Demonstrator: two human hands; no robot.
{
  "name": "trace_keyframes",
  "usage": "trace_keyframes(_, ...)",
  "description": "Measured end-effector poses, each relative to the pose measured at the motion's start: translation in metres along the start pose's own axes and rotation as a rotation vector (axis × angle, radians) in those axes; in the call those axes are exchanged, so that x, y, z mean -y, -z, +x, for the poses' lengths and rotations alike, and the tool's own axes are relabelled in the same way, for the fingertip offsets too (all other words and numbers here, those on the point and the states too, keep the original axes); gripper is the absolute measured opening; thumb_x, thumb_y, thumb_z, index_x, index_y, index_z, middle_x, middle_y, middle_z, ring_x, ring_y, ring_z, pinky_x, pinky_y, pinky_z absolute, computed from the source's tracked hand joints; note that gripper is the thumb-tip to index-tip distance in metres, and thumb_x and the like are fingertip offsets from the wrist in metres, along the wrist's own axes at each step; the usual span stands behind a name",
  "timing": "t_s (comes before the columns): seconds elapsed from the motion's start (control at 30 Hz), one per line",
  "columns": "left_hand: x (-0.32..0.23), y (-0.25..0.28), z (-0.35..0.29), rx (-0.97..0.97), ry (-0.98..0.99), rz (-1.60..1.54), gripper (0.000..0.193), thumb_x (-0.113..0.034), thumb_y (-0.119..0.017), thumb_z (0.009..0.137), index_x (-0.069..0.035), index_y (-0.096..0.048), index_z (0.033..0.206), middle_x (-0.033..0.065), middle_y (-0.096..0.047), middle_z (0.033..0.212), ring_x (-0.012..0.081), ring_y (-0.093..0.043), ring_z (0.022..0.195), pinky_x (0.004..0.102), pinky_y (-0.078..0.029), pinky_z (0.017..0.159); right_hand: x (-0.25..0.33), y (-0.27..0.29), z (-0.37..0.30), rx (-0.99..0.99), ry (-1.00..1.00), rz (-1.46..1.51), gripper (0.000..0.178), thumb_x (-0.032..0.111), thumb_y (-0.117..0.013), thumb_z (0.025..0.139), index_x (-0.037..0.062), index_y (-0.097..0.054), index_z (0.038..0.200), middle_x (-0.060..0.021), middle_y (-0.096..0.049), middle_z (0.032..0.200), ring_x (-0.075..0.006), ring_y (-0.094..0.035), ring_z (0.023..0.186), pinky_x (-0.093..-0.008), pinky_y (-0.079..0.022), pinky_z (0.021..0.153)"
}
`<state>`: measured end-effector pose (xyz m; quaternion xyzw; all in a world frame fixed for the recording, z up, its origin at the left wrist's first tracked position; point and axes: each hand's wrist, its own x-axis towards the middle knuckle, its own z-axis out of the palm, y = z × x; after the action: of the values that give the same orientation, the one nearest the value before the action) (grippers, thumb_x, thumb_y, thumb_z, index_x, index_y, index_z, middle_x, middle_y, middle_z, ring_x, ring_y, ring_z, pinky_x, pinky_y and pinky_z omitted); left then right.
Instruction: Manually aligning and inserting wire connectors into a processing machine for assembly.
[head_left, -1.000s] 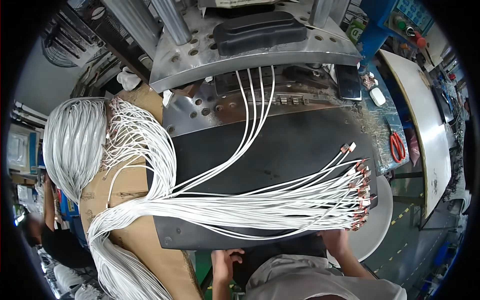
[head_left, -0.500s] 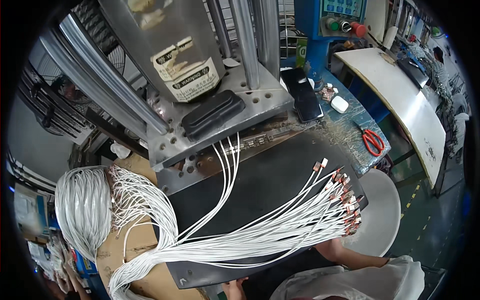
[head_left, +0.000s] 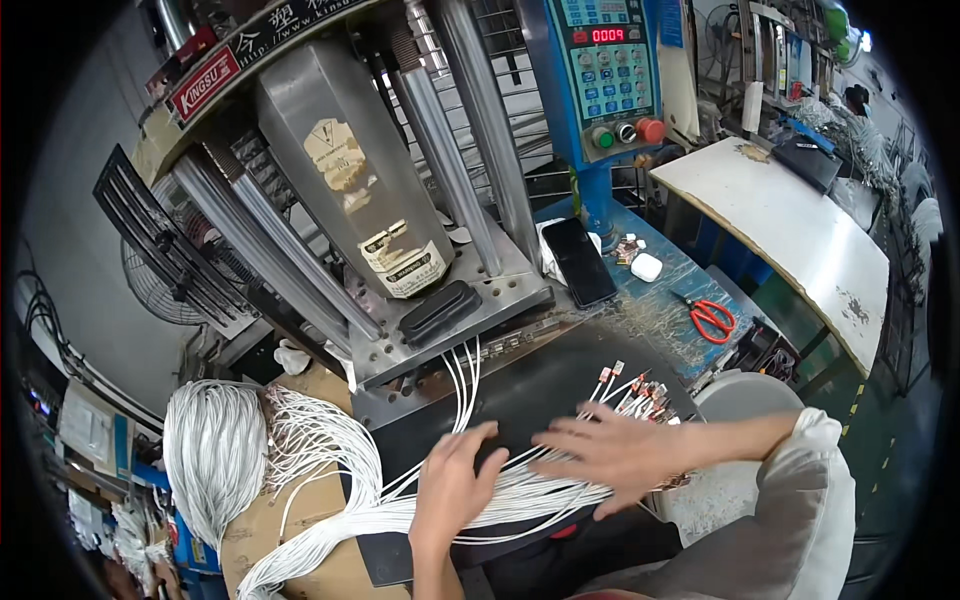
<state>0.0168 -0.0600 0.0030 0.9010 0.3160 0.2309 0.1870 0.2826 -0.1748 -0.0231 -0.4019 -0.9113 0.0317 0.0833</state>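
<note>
A long bundle of white cables [head_left: 310, 545] lies across a black board [head_left: 530, 370] in front of a metal press [head_left: 345, 185]. At the bundle's right end are small metal connectors [head_left: 645, 392] with orange-red parts. My right hand [head_left: 615, 452] is spread flat over the cables near those ends, fingers apart. Over the bundle's middle is my left hand [head_left: 455, 490], its thumb and fingers apart, holding nothing visible. A few cables [head_left: 462, 385] rise from the bundle to the press's mould under the steel plate [head_left: 510, 292]; their ends are hidden there.
Coiled white cable [head_left: 215, 455] sits on cardboard at left. A phone [head_left: 578, 262], a white case [head_left: 646, 267] and red-handled cutters [head_left: 712, 322] lie on the blue table. A round grey container [head_left: 750, 395] stands at right, below the control panel [head_left: 605, 75] and a white table [head_left: 770, 220].
Both hands have come up from below the board's front edge to over the cables. The view has tilted up, showing more of the press and control panel.
</note>
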Motion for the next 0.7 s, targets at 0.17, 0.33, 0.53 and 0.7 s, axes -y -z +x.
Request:
trace_keyframes(0.17,0.054,-0.005,0.018,0.180,-0.211,0.218,0.034,-0.010,-0.067,0.094,0.003,-0.065,0.126,0.0200,-0.069,0.129,0.0364,-0.067,0.118,0.0436,-0.056,0.099,-0.044,0.014,-0.019,0.284,-0.220,-0.010,0.095,0.060,-0.063,0.086,0.0108,-0.034,0.162,-0.0107,-0.030,0.171,-0.0290,-0.034,0.154,-0.0593,-0.024,0.121)
trace_keyframes(0.33,0.148,0.032,0.000,0.170,-0.068,0.536,0.052,0.005,-0.059,0.086,0.001,-0.056,0.138,0.0195,-0.062,0.141,0.0341,-0.066,0.123,0.0417,-0.057,0.099,-0.061,0.014,-0.050,0.148,-0.256,-0.033,0.079,0.045,-0.065,0.088,0.0107,-0.044,0.157,-0.0063,-0.039,0.167,-0.0235,-0.041,0.150,-0.0570,-0.029,0.116)
trace_keyframes(0.53,0.155,0.039,0.029,0.173,0.012,0.659,0.048,0.003,-0.063,0.085,-0.001,-0.062,0.132,0.0179,-0.065,0.136,0.0343,-0.068,0.114,0.0438,-0.057,0.094,-0.067,0.013,-0.053,0.100,-0.284,0.055,0.080,0.044,-0.066,0.089,0.0082,-0.042,0.157,-0.0119,-0.039,0.166,-0.0280,-0.042,0.149,-0.0617,-0.030,0.115)
trace_keyframes(0.7,0.074,0.041,0.004,0.314,0.024,0.028,0.043,-0.023,-0.082,0.084,0.001,-0.069,0.118,0.0161,-0.066,0.114,0.0375,-0.066,0.103,0.0415,-0.053,0.090,-0.075,0.040,-0.038,0.400,-0.322,0.128,0.083,0.064,-0.046,0.103,0.0055,-0.034,0.161,-0.0128,-0.030,0.170,-0.0292,-0.035,0.153,-0.0668,-0.020,0.120)
